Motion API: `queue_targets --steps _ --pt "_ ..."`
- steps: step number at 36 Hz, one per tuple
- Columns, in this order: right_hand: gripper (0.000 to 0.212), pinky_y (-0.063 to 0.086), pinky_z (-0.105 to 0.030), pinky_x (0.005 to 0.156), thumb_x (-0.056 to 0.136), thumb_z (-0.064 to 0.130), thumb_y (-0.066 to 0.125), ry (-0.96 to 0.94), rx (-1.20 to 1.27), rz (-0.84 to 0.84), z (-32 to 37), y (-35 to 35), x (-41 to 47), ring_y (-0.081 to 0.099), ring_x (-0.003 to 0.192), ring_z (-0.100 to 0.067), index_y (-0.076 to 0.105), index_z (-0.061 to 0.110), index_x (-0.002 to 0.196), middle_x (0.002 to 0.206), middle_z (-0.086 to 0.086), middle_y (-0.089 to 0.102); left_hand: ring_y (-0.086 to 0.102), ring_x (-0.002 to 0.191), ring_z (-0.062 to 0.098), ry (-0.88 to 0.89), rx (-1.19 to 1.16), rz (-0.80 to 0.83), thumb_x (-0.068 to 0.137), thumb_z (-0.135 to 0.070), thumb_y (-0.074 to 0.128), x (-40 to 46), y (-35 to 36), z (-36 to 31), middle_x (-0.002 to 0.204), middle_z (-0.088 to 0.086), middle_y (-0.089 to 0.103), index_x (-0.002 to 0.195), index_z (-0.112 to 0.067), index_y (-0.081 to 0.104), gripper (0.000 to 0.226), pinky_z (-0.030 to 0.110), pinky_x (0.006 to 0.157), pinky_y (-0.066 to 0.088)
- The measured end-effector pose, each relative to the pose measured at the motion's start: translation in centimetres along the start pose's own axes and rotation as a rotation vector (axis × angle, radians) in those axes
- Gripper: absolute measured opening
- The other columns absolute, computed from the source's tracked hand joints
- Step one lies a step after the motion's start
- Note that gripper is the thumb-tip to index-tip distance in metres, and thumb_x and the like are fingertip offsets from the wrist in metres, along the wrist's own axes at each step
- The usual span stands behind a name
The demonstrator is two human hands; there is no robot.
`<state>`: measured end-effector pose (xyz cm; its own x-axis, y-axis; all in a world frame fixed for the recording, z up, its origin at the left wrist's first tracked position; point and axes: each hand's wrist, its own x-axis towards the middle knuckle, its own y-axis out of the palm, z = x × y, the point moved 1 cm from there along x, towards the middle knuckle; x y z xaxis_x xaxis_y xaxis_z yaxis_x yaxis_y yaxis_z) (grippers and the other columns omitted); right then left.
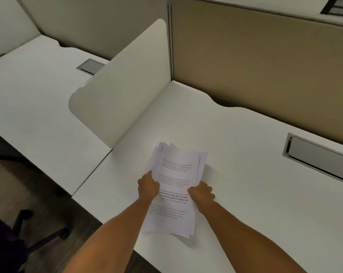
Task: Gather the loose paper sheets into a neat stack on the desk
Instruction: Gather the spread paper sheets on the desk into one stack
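Lying between two hands, a bundle of white printed paper sheets (174, 186) sits over the white laminate desk (245, 194), near its front edge; whether its underside touches the surface cannot be told. The sheets are not yet squared: their far corners fan out unevenly beyond the grip, and several edges show staggered at the near right corner. Lines of black text run across the top page.

The left hand (148, 187) closes its grip on the bundle's left edge, thumb on top of the page. The right hand (201, 192) clasps the right edge likewise, fingers curled round the paper. Both bare forearms reach in from the bottom of the view.

Beyond the grip and to its left stands a cream rounded divider panel (125, 85); further back rises a tan fabric partition (265, 62). Right of the grip, a grey metal cable hatch (318, 156) is set into the desk. Left of the grip and below desk level, a dark office chair base (34, 231) stands on the floor.
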<state>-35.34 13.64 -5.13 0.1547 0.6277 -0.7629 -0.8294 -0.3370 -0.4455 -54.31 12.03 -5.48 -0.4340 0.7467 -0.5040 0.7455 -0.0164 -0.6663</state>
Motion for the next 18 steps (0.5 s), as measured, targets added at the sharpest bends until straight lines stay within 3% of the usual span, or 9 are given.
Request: queue_targets --steps 3,7,13,18 --pt "0.052 0.038 -0.041 0.102 0.086 0.021 0.055 0.047 -0.082 -0.004 0.5 0.1 -0.3 0.034 0.128 -0.037 0.046 0.015 0.137 0.140 -0.017 0.032 0.048 0.120 0.036 -0.064 0.240 -0.041 0.092 -0.019 0.057 0.8 0.0 0.1 0.132 0.015 0.053 0.129 -0.012 0.055 0.037 0.045 0.099 0.049" --pt "0.052 0.041 -0.043 0.104 0.087 0.019 0.056 0.071 -0.087 -0.012 1.1 0.6 -0.1 0.033 0.127 -0.036 0.041 0.010 0.136 0.138 -0.016 0.029 0.031 0.136 0.037 -0.145 0.279 -0.003 0.092 -0.023 0.058 1.8 0.1 0.7 0.153 0.012 0.027 0.140 -0.016 0.045 0.049 0.048 0.110 0.037" --pt "0.064 0.037 -0.043 0.112 0.086 0.015 0.063 0.034 -0.057 -0.001 2.2 1.3 -0.2 0.039 0.127 -0.036 0.032 0.005 0.141 0.146 -0.015 0.027 0.034 0.130 0.035 -0.192 0.271 0.019 0.090 -0.021 0.059 2.6 0.2 1.1 0.146 0.011 0.028 0.133 -0.016 0.047 0.045 0.048 0.106 0.039" --pt "0.069 0.050 -0.038 0.094 0.084 0.012 0.070 -0.013 0.093 0.029 2.2 1.6 0.1 0.053 0.106 -0.029 0.030 0.002 0.139 0.142 -0.015 0.029 0.039 0.127 0.035 -0.205 0.256 0.058 0.090 -0.016 0.055 3.3 -0.4 0.9 0.140 0.013 0.035 0.130 -0.013 0.048 0.041 0.048 0.106 0.040"
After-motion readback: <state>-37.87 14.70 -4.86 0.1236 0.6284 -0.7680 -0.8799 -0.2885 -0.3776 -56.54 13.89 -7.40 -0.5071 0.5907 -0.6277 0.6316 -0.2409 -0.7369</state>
